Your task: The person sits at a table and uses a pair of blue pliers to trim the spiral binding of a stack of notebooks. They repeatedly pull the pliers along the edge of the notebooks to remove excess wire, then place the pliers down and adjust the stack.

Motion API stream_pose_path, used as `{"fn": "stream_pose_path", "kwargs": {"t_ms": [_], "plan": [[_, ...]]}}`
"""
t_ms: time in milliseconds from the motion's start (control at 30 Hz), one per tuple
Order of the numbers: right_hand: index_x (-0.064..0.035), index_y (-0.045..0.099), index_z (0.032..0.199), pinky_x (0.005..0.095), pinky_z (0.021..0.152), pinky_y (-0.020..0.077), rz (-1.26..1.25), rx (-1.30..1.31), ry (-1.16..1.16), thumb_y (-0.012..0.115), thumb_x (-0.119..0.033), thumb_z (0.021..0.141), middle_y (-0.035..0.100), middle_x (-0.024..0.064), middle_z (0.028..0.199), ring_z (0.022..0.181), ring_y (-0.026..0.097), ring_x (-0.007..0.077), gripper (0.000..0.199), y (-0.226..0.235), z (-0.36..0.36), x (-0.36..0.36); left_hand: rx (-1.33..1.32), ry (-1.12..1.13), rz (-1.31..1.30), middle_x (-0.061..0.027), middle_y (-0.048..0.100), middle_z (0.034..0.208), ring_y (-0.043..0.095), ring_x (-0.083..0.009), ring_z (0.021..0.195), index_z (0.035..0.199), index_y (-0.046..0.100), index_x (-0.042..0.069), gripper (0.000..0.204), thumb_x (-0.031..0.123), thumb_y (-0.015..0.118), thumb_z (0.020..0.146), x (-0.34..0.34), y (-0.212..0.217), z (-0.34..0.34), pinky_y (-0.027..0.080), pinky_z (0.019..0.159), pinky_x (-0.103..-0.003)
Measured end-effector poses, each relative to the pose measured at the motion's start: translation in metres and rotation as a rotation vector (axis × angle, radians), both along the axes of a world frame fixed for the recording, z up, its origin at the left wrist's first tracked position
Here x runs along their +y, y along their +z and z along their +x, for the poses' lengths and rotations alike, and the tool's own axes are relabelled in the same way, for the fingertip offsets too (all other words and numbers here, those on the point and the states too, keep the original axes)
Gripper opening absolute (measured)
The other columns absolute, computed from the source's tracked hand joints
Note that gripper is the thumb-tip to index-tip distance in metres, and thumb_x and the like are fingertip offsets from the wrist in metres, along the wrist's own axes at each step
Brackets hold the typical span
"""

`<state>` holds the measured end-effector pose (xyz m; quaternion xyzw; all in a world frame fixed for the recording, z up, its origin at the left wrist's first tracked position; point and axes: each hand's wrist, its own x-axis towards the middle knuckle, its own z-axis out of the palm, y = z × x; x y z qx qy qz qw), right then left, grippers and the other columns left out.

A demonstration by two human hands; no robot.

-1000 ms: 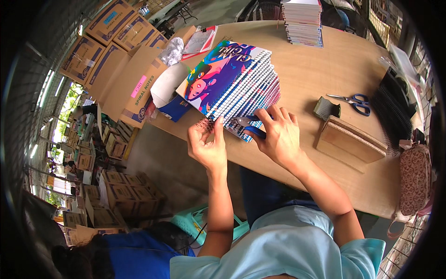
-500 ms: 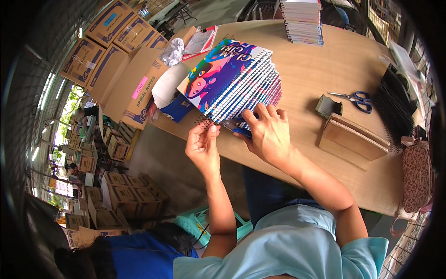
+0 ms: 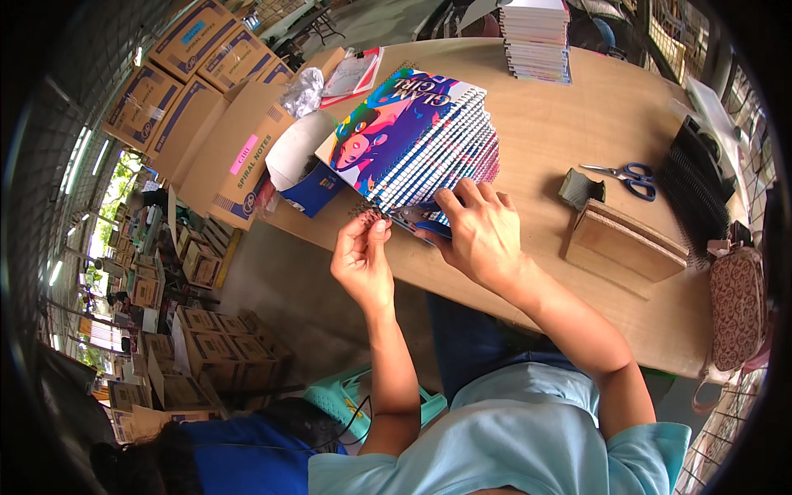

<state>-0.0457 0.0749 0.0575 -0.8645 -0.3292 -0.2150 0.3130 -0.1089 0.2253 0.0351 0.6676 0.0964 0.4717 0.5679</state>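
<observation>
A stack of spiral notebooks point(image 3: 404, 132) with colourful illustrated covers leans across the table, its white coil-bound edges fanned toward me. At the stack's near left corner, my left hand point(image 3: 365, 264) pinches a small bunch of dark wire coil pieces point(image 3: 369, 214) between thumb and fingers. My right hand point(image 3: 485, 235) is closed around blue-handled pliers point(image 3: 432, 225), beside the lower notebooks. The pliers' jaws point left toward the corner near my left fingertips; what lies between them is too small to make out.
Blue-handled scissors point(image 3: 624, 177), a wooden block stand point(image 3: 623, 243) and black binding coils point(image 3: 697, 186) lie to the right. A tall notebook stack point(image 3: 536, 41) stands at the far edge. Cartons point(image 3: 247, 165) and a blue-and-white box point(image 3: 313, 190) are left; a patterned pouch point(image 3: 737, 305) sits right.
My right hand and the pliers have shifted slightly, with the jaws a little higher along the notebooks' corner. My left hand keeps its pinch on the coil pieces, nearly in place.
</observation>
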Motion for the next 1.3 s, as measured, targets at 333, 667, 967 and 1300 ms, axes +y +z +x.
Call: {"fn": "stream_pose_path", "kwargs": {"t_ms": [333, 667, 967, 1300], "plan": [[-0.0066, 0.063, 0.097, 0.0449, 0.066, 0.0517, -0.022, 0.161, 0.086, 0.078, -0.039, 0.073, 0.063, 0.0112, 0.086, 0.078, 0.065, 0.031, 0.043, 0.0, 0.004, 0.007, -0.007, 0.014, -0.007, -0.0128, 0.069, 0.094, 0.07, -0.0183, 0.082, 0.105, 0.062, -0.007, 0.017, 0.0, 0.066, 0.09, 0.001, -0.001, -0.003, 0.059, 0.07, -0.027], [-0.0059, 0.064, 0.098, 0.0458, 0.07, 0.051, 0.035, -0.01, -0.006, 0.077, -0.041, 0.073, 0.06, 0.0116, 0.095, 0.087, 0.062, 0.0299, 0.045, 0.009, 0.001, 0.003, -0.003, -0.049, 0.037, -0.0138, 0.069, 0.097, 0.07, -0.0186, 0.082, 0.109, 0.062, -0.008, 0.02, -0.001, 0.065, 0.09, 0.006, 0.009, -0.006, 0.06, 0.07, -0.027], [-0.0049, 0.064, 0.096, 0.045, 0.069, 0.0511, 0.022, -0.042, -0.011, 0.077, -0.039, 0.074, 0.06, 0.0121, 0.094, 0.086, 0.062, 0.0298, 0.043, 0.013, -0.005, 0.001, 0.01, -0.058, -0.023, -0.0113, 0.068, 0.098, 0.067, -0.0134, 0.082, 0.107, 0.064, -0.007, 0.019, -0.003, 0.067, 0.089, 0.002, 0.014, -0.008, 0.059, 0.072, -0.025], [-0.0061, 0.064, 0.091, 0.0426, 0.064, 0.0511, 0.061, 0.07, 0.033, 0.078, -0.039, 0.073, 0.062, 0.0104, 0.083, 0.075, 0.064, 0.0296, 0.04, 0.006, 0.003, -0.002, 0.021, -0.044, -0.016, -0.0101, 0.068, 0.096, 0.068, -0.0131, 0.081, 0.106, 0.064, -0.006, 0.017, 0.0, 0.066, 0.09, 0.003, 0.016, -0.006, 0.059, 0.07, -0.025]]}}
